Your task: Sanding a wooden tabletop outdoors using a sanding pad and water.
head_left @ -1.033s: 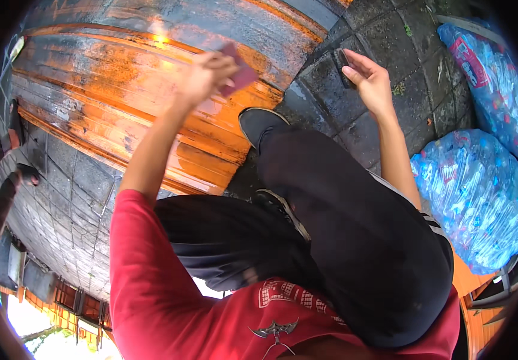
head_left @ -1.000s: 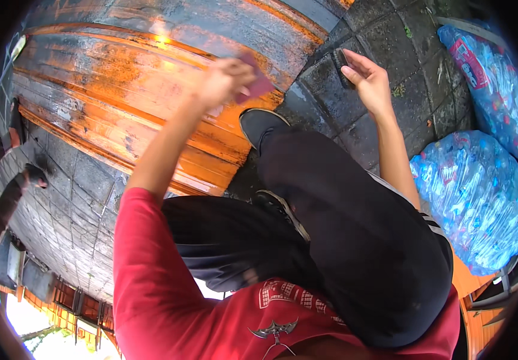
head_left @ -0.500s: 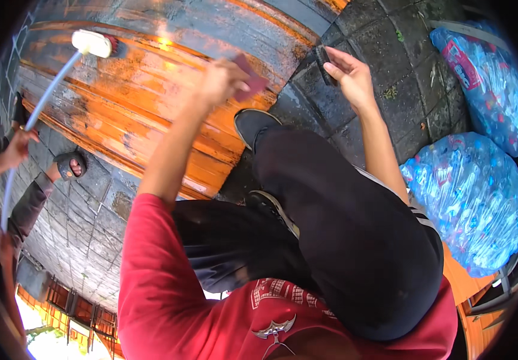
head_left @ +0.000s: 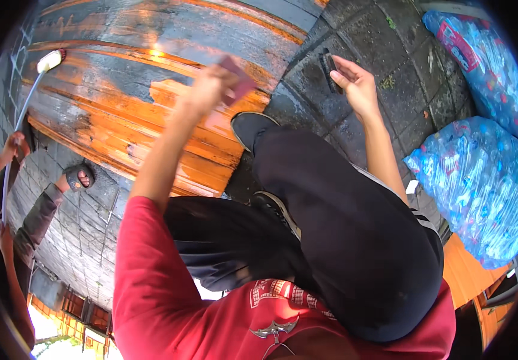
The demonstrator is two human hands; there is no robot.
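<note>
My left hand [head_left: 211,91] is closed on a piece of dark red sandpaper [head_left: 239,84], a flat, squarish sheet, and is slightly blurred by motion. Beneath it lies a ridged orange wooden panel [head_left: 193,165], wet and partly covered by greyish patches; whether the sheet touches the wood I cannot tell. Over the dark paving, my right hand [head_left: 358,87] pinches a small black brush [head_left: 330,69] between thumb and fingers, bristles facing left. My dark shoe [head_left: 254,129] rests by the panel's near right corner.
Another person's hand [head_left: 14,149] grips a long-handled scrub brush [head_left: 49,60] at the panel's left end; their sandalled foot [head_left: 79,177] stands nearby. Two blue bags of plastic bottles [head_left: 472,186] sit at right, beside an orange wooden surface [head_left: 469,270]. Dark tiles [head_left: 361,36] pave the ground.
My left hand has shifted slightly left with the sandpaper. My right hand has lowered slightly, brush in it. The other person's scrub brush has slid left, toward the panel's end.
</note>
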